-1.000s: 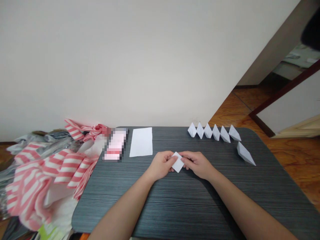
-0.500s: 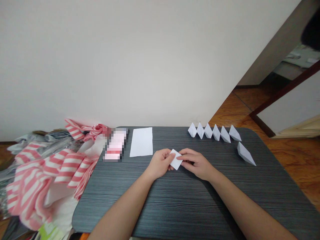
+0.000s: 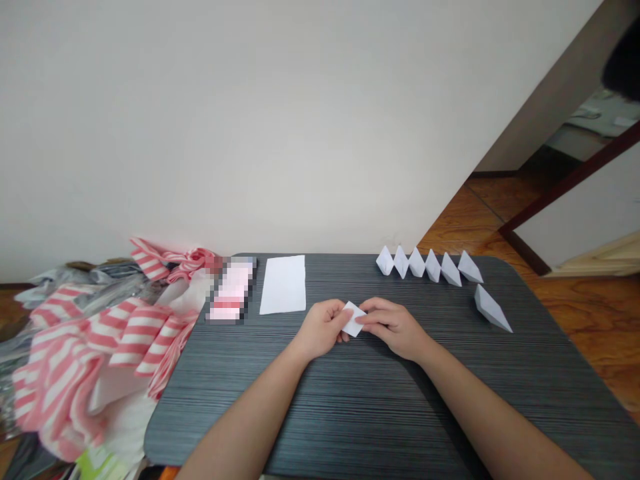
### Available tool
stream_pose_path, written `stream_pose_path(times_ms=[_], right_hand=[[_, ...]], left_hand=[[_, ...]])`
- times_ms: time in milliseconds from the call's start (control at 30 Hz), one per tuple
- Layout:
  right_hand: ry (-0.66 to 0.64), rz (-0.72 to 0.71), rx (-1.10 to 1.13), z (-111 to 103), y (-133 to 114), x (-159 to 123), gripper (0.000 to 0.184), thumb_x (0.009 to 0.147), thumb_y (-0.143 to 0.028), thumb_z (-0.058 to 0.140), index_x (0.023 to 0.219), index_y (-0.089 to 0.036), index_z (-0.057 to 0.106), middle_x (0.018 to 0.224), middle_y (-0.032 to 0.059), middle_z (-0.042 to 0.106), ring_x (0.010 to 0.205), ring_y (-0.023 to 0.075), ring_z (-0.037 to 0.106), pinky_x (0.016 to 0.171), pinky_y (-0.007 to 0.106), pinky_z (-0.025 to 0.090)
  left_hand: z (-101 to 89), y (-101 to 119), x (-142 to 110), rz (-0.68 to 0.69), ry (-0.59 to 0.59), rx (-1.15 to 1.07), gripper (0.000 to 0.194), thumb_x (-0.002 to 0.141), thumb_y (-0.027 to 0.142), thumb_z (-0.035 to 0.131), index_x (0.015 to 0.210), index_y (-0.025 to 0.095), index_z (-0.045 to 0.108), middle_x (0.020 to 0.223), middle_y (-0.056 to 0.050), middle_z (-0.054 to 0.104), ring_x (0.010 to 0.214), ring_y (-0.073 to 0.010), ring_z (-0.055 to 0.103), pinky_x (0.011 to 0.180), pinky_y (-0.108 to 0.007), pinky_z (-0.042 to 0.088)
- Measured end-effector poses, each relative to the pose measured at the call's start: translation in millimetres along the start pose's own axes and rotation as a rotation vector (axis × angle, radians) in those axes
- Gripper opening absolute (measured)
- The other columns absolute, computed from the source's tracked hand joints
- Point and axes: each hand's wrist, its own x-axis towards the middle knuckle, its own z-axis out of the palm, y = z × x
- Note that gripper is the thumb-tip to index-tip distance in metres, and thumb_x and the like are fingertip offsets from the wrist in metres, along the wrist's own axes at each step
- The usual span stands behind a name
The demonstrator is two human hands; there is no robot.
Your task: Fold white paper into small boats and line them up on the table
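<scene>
A small folded piece of white paper is held between my two hands above the middle of the table. My left hand pinches its left side, thumb on top and fingers underneath. On the right corner, the thumb and fingers of my right hand are closed on the same paper. Behind and to the left lies a flat stack or sheet of white paper. Several folded paper boats stand in a row at the back right, and one more paper boat lies nearer, at an angle.
The dark wood-grain table stands against a pale wall. A pixelated pink-and-white object lies at its back left. Red-and-white striped cloth is heaped beside the table on the left. Wooden floor shows at the right.
The paper has turned and tilted slightly between my fingers, and the right fingers have shifted a little on its edge. The other things have stayed where they were.
</scene>
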Motion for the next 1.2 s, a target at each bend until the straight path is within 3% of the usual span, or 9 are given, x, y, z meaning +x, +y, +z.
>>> stream_pose_path(times_ms=[333,467,533,700,867,1100,1200], right_hand=[[0.050,0.065,0.030,-1,-5,3,0.016,0.088,-0.021,0.053,0.087,-0.020,0.069,0.090,0.0063,0.062,0.078,0.0162,0.060,0.069,0.029,0.047],[0.100,0.100,0.027,-2,-5,4,0.014,0.087,-0.020,0.053,0.084,-0.019,0.067,0.086,0.0061,0.062,0.077,0.0164,0.058,0.068,0.029,0.045],[0.102,0.114,0.027,-2,-5,4,0.014,0.087,-0.021,0.054,0.083,-0.019,0.067,0.084,0.0057,0.062,0.076,0.0163,0.058,0.068,0.029,0.044],[0.092,0.221,0.065,3,-4,2,0.012,0.087,-0.026,0.054,0.088,-0.019,0.063,0.081,0.0038,0.060,0.067,0.0142,0.055,0.061,0.026,0.043],[0.100,0.302,0.172,7,-1,-1,0.013,0.087,-0.029,0.053,0.092,-0.019,0.059,0.079,0.0025,0.060,0.066,0.0136,0.056,0.060,0.025,0.044],[0.092,0.296,0.268,9,-2,0,0.016,0.087,-0.027,0.053,0.100,-0.018,0.057,0.082,0.0031,0.062,0.070,0.0135,0.058,0.065,0.025,0.046],[0.080,0.306,0.197,7,-3,1,0.019,0.087,-0.027,0.052,0.103,-0.018,0.058,0.083,0.0031,0.063,0.067,0.0127,0.057,0.062,0.024,0.044]], left_hand=[[-0.7,4,-1,0.059,-0.066,0.056,0.036,0.088,0.042,0.042,0.085,0.012,0.061,0.065,-0.003,0.062,0.051,-0.0092,0.053,0.050,-0.021,0.042],[1.6,2,-1,0.062,-0.093,0.024,0.031,0.078,0.037,0.061,0.098,0.013,0.060,0.079,-0.005,0.065,0.058,-0.0097,0.055,0.053,-0.021,0.044],[2.3,1,-1,0.060,-0.085,0.044,0.030,0.077,0.036,0.062,0.095,0.012,0.060,0.079,-0.005,0.065,0.058,-0.0095,0.055,0.054,-0.020,0.044],[2.2,4,-2,0.059,-0.074,0.120,0.034,0.087,0.043,0.045,0.089,0.013,0.061,0.080,-0.007,0.067,0.055,-0.0088,0.054,0.051,-0.020,0.043],[2.6,7,-2,0.056,-0.075,0.136,0.037,0.088,0.045,0.043,0.087,0.012,0.061,0.080,-0.008,0.068,0.054,-0.0087,0.054,0.050,-0.020,0.043],[3.0,7,-2,0.055,-0.070,0.130,0.037,0.089,0.044,0.041,0.084,0.012,0.060,0.077,-0.007,0.068,0.052,-0.0088,0.054,0.049,-0.020,0.043],[3.0,7,-2,0.053,-0.062,0.127,0.037,0.089,0.043,0.040,0.083,0.013,0.060,0.075,-0.006,0.068,0.052,-0.0089,0.054,0.049,-0.020,0.044]])
